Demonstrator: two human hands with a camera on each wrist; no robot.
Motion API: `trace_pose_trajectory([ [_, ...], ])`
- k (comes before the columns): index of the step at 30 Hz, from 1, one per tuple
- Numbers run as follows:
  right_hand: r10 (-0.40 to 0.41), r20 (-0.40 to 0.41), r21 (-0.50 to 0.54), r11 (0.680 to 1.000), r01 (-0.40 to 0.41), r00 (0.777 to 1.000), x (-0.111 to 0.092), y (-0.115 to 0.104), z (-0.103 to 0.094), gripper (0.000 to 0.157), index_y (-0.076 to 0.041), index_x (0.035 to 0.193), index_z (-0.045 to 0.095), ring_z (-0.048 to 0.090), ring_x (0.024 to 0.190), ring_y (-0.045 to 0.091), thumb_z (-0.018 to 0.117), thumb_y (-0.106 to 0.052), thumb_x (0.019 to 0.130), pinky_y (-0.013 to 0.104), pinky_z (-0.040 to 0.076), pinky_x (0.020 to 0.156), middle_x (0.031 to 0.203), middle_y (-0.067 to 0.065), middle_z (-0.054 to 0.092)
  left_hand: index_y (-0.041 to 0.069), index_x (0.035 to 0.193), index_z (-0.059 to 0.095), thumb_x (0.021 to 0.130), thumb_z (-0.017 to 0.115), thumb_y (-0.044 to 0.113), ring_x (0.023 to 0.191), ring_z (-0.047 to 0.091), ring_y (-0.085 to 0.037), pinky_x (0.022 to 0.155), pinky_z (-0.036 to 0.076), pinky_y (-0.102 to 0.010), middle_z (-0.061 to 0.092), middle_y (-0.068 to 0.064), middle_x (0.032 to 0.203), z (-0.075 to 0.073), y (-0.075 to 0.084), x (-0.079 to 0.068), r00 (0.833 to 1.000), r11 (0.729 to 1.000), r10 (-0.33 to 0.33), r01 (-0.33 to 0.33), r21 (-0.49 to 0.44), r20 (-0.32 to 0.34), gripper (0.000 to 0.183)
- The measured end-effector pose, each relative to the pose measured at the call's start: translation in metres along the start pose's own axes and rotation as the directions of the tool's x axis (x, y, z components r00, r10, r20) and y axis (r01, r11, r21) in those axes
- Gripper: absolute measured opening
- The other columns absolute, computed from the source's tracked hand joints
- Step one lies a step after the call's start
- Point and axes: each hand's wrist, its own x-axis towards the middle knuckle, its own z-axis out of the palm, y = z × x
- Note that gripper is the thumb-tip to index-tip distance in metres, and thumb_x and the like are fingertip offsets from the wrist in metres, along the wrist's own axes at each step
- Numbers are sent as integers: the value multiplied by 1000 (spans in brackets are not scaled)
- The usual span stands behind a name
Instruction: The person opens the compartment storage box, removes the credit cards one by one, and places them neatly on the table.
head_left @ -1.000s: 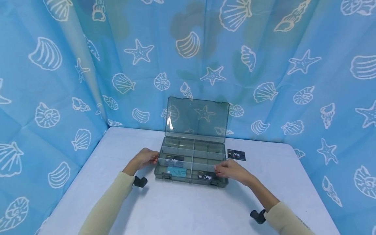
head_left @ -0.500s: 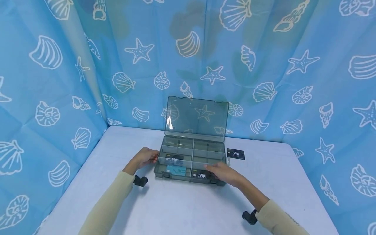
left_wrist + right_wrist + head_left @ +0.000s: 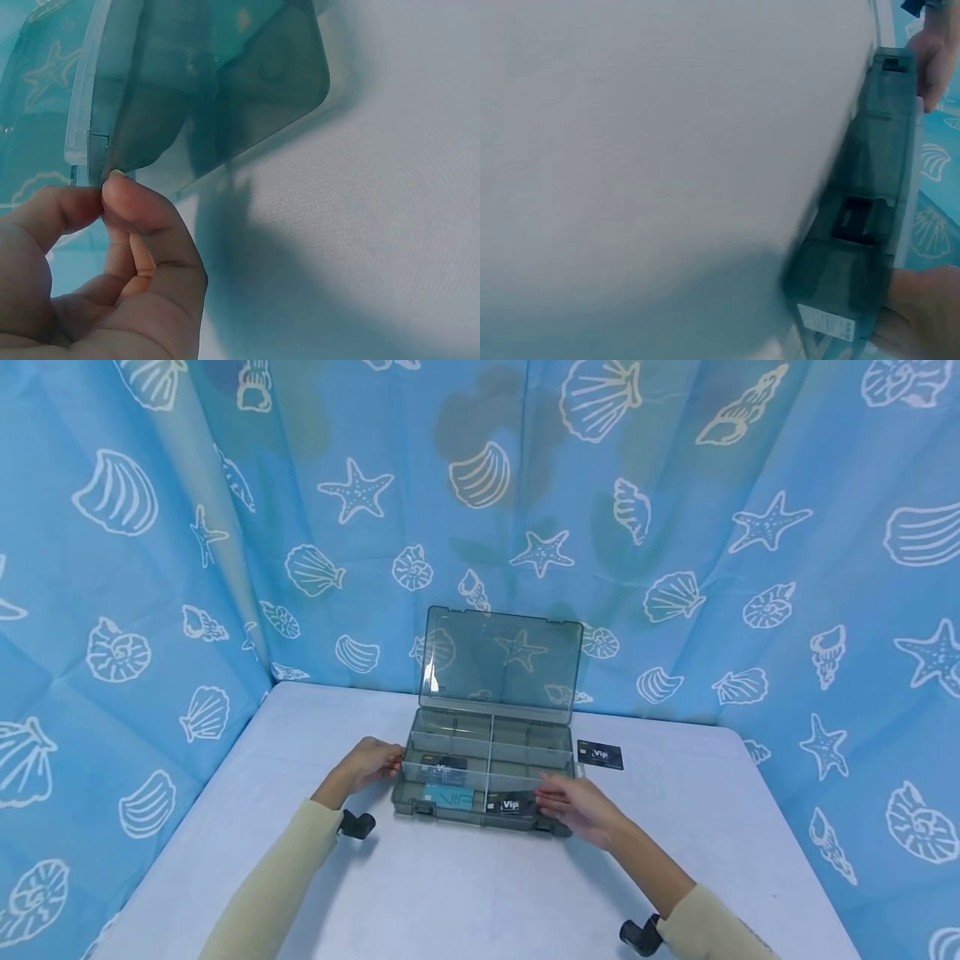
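Though off L-wrist cam, R fingers [image 3: 550, 792] by card [image 3: 508, 803] (head).

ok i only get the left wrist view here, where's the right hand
Observer: The right hand is at the front right of the box, by the right end of a black card; whether it pinches the card, I can't tell.
Operator: any card outside the box
Observer: Yes, a loose card lies on the table, to the right of the box.
Operator: and what's inside at the front left
Observer: A teal card marked VIP.
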Motion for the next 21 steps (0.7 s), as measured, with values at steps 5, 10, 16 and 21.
trace_pose_trajectory([
  [5,-59,8,-79,995,59,998,7,9,-2,39,18,124,49,61,103,23,58,-11,98,34,50,94,116,20,59,-9,121,52,98,50,16,80,57,-17,71,52,-27,58,-12,96,0,-1,1,1000,1000,3,-3,-16,2,34],
  [10,-111,-39,-255,962,98,993,16,14,0,33,10,115,62,65,92,20,66,-15,94,32,55,84,112,16,63,-9,122,52,99,51,16,80,57,-17,70,52,-27,58,-12,96,-1,-2,3,1000,1000,10,-10,-18,5,34],
  [16,-157,-93,-349,930,115,983,23,17,-1,23,2,107,68,68,83,21,69,-14,91,32,57,76,100,12,68,-9,121,54,100,51,16,79,57,-17,70,51,-27,58,-12,95,-3,0,1,1000,1000,13,-12,-12,15,33],
  [21,-196,-130,-364,921,137,972,19,5,-12,17,0,104,71,69,82,23,69,-11,91,34,58,76,98,12,68,-8,118,56,100,52,16,79,57,-17,70,51,-26,59,-12,95,-4,1,-2,1000,1000,9,-9,-7,20,30],
])
